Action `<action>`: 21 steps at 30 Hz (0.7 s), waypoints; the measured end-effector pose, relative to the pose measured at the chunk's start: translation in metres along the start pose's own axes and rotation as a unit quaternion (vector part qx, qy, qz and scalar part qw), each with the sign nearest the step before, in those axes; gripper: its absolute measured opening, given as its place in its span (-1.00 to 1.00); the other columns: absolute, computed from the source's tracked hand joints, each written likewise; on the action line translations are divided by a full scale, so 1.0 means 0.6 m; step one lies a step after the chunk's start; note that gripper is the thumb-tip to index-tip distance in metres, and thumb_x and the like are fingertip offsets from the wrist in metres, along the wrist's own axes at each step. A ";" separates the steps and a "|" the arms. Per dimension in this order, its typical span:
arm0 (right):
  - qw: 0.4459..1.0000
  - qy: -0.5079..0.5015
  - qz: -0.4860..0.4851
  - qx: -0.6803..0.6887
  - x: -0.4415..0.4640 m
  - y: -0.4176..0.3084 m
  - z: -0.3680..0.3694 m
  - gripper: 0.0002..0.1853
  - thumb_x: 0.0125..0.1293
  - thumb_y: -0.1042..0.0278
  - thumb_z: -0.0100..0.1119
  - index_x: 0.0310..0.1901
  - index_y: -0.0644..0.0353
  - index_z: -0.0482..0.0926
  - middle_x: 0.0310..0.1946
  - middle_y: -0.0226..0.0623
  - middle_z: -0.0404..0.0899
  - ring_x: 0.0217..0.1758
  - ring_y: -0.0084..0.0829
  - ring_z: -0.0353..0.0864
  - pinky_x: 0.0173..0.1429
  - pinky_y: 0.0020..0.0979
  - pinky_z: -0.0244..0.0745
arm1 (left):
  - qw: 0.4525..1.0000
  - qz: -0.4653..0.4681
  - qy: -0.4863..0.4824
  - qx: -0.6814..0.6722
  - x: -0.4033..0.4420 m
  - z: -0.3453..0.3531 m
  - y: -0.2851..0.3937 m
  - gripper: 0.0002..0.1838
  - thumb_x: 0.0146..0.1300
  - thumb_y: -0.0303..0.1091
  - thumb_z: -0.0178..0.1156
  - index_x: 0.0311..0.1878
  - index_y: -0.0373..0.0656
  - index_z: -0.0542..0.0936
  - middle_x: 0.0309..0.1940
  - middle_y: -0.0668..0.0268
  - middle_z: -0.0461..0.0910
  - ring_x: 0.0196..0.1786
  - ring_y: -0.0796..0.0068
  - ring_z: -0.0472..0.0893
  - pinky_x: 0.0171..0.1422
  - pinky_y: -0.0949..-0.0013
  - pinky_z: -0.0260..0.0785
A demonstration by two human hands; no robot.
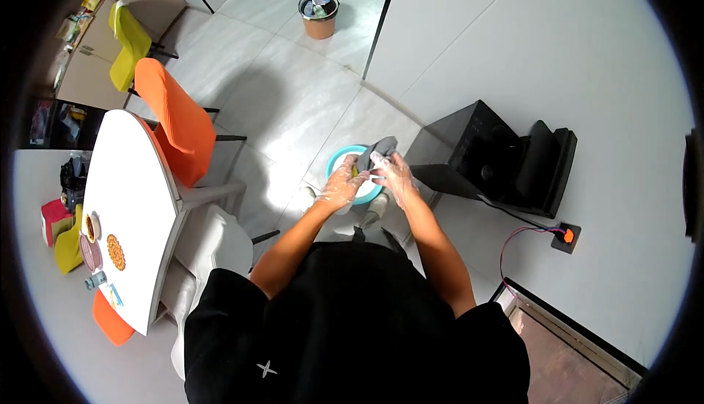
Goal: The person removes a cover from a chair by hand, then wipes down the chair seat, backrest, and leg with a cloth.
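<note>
Both hands wear clear plastic gloves and are over a light blue basin (333, 163) on the floor, between the feet. My right hand (394, 175) is closed on a dark grey cloth (376, 155) at the basin's upper right. Beside it, my left hand (343, 182) has its fingers bent around something yellow (355, 171), mostly hidden, close to the cloth's left edge. The fingertips of the two hands nearly meet above the basin.
A black cabinet-like unit (455, 140) stands right of the basin, its cable running to a wall socket (566, 237). At left are a white table (139, 213) and an orange chair (180, 122). A brown bucket (320, 26) stands farther ahead.
</note>
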State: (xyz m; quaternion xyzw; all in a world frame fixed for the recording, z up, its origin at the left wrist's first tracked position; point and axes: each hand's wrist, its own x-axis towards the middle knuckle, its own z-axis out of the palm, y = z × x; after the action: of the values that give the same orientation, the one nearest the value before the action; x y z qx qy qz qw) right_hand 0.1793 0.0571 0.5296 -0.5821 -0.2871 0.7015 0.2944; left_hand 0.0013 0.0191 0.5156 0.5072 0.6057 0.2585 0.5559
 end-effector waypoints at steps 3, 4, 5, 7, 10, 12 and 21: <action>0.999 0.004 -0.015 0.049 -0.006 -0.025 0.002 -0.62 0.32 0.12 0.37 0.01 0.14 0.51 -0.10 -0.26 0.62 -0.15 -0.34 0.71 -0.06 -0.27 0.70 | 0.996 -0.007 -0.042 -0.081 -0.027 -0.013 0.062 -0.44 0.43 -0.23 0.17 0.37 -0.36 0.34 -0.18 0.16 0.62 -0.12 0.39 0.60 0.00 0.31 0.46; 0.997 -0.004 -0.011 0.072 -0.010 -0.037 0.003 -0.65 0.31 0.15 0.37 -0.01 0.15 0.52 -0.13 -0.25 0.62 -0.15 -0.34 0.71 -0.06 -0.26 0.70 | 0.997 0.022 -0.022 -0.077 -0.025 -0.015 0.057 -0.47 0.44 -0.24 0.14 0.35 -0.35 0.37 -0.16 0.15 0.62 -0.09 0.38 0.60 0.03 0.31 0.45; 0.997 0.012 -0.016 0.080 -0.014 -0.048 0.008 -0.69 0.31 0.25 0.31 -0.04 0.23 0.53 -0.19 -0.25 0.61 -0.15 -0.31 0.69 -0.05 -0.24 0.70 | 0.996 0.051 -0.005 -0.074 -0.021 -0.013 0.048 -0.50 0.44 -0.26 0.12 0.33 -0.34 0.39 -0.14 0.14 0.62 -0.07 0.38 0.59 0.07 0.31 0.44; 0.990 -0.020 -0.048 0.130 -0.018 -0.055 0.015 -0.74 0.29 0.33 0.24 -0.07 0.29 0.52 -0.22 -0.27 0.61 -0.16 -0.28 0.69 -0.02 -0.23 0.70 | 0.995 0.085 0.005 -0.044 -0.021 -0.027 0.056 -0.58 0.42 -0.32 0.07 0.27 -0.31 0.46 -0.07 0.13 0.62 0.02 0.39 0.56 0.17 0.32 0.41; 0.984 -0.029 -0.062 0.162 -0.006 -0.059 0.017 -0.76 0.20 0.49 0.09 -0.09 0.33 0.53 -0.18 -0.25 0.61 -0.11 -0.26 0.68 0.05 -0.18 0.67 | 0.996 0.035 -0.018 -0.084 -0.021 -0.040 0.067 -0.50 0.38 -0.27 0.09 0.31 -0.32 0.45 0.03 -0.03 0.63 0.12 0.13 0.61 0.25 0.17 0.41; 0.982 -0.065 -0.060 0.170 0.012 -0.054 0.012 -0.66 0.21 0.46 0.05 0.02 0.35 0.53 -0.07 -0.18 0.63 0.02 -0.22 0.68 0.21 -0.11 0.62 | 0.979 -0.011 -0.049 -0.197 -0.019 -0.057 0.065 -0.45 0.35 -0.27 0.12 0.36 -0.33 0.41 0.04 0.09 0.63 0.10 0.28 0.61 0.23 0.27 0.43; 0.964 -0.132 -0.101 0.208 -0.042 -0.139 0.078 -0.64 0.20 0.50 0.09 0.06 0.20 0.50 -0.09 -0.32 0.63 -0.05 -0.35 0.65 0.11 -0.28 0.61 | 0.976 0.044 -0.017 -0.213 -0.053 -0.126 0.157 -0.47 0.29 -0.24 0.33 0.21 -0.39 0.49 -0.11 0.19 0.66 -0.16 0.44 0.63 0.00 0.36 0.51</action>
State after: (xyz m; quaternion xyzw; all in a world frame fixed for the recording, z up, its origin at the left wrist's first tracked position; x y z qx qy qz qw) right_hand 0.1435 0.0906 0.6153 -0.3782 -0.2289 0.7830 0.4376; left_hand -0.0428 0.0423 0.6299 0.4077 0.5042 0.3969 0.6496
